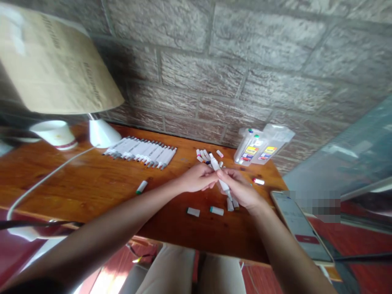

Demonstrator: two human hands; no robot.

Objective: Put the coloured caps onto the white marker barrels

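Note:
Both my hands meet over the wooden table, closed on a white marker (215, 164) that slants between them. My left hand (197, 178) has its thumb and fingers at the marker's left side. My right hand (241, 188) wraps it from the right, thumb along the barrel. Past my fingertips lies a cluster of loose marker caps (202, 154), partly hidden by the hands. Nearer me are a white cap with a teal end (217, 210) and a grey-ended cap (193, 212). More caps (232, 203) sit just below my right hand.
A row of white markers (142, 152) lies at the back left, with a green-ended cap (141, 187) before it. Clear plastic cases (250, 148) stand by the wall. A lamp (102, 132), paper cup (55, 134), white cable (50, 175), red-ended cap (259, 181) and tablet (298, 224) surround the workspace.

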